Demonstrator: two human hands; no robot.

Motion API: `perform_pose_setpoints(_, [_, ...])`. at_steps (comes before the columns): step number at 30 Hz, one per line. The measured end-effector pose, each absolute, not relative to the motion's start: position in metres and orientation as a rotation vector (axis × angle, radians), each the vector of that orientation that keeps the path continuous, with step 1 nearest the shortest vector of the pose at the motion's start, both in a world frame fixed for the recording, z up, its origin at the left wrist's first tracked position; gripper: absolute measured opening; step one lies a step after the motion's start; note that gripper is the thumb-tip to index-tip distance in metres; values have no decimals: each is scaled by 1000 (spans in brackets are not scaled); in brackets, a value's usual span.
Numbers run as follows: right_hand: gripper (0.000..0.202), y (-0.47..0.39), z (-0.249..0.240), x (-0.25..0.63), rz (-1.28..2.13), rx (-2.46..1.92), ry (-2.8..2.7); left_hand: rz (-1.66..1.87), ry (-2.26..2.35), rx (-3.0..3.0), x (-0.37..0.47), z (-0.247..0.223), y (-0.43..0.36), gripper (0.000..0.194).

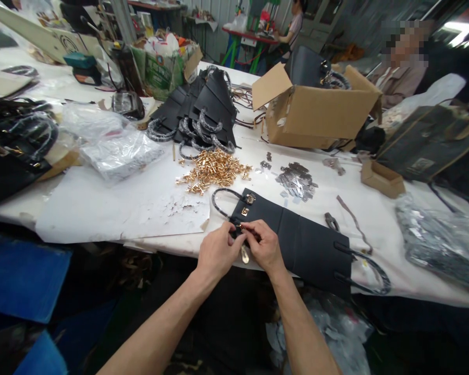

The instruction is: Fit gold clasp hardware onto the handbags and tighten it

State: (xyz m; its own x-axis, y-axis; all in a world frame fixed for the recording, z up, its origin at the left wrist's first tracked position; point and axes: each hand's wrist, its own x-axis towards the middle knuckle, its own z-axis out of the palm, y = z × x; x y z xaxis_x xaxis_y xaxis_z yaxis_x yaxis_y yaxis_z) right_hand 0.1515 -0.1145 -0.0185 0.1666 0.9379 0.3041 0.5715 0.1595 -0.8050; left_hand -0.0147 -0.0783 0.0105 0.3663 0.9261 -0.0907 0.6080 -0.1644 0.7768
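Note:
A flat black handbag panel (305, 237) lies near the table's front edge, with a wrapped loop handle (227, 190) at its left end and another handle (385, 278) at its right. My left hand (218, 250) is closed at the lower end of the left handle. Facing it, my right hand (263, 245) pinches a small gold metal fitting (239, 227); the fingertips partly hide it. A gold turn-lock plate (244, 212) and a round fitting (250, 198) sit on the panel above my hands. Below my fingers a shiny gold-toned piece (244, 255) shows.
Beyond the panel lie a heap of gold fittings (214, 169) and a pile of flat metal plates (297, 179). Stacked black bag panels (203, 107) and a cardboard box (320, 117) stand farther back. Plastic-wrapped packs (121, 153) are left. A person (404, 75) sits at far right.

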Motion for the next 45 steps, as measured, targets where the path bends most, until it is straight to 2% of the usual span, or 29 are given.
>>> perform_pose_setpoints(3, [19, -115, -19, 150, 474, -1513, -1530, 469, 1556, 2009, -10, 14, -73, 48])
perform_pose_setpoints(5, [19, -115, -19, 149, 460, -1515, -1538, 356, 1615, 2072, -11, 19, -70, 55])
perform_pose_setpoints(8, [18, -114, -19, 148, 444, -1519, -1540, 202, 1607, 2107, -11, 28, -62, 51])
perform_pose_setpoints(15, [15, -113, -19, 146, 389, -1503, -1538, 95, 1453, 1983, -10, 26, -39, 38])
perform_pose_setpoints(21, [16, -114, -21, 145, 325, -1458, -1570, 329, 1423, 1978, -10, 16, -44, 43])
perform_pose_setpoints(30, [18, -114, -18, 144, 348, -1492, -1612, 522, 1224, 1704, -12, -1, -42, 37])
perform_pose_setpoints(45, [16, -114, -16, 144, 362, -1497, -1631, 625, 1194, 1479, -10, -4, -46, 35])
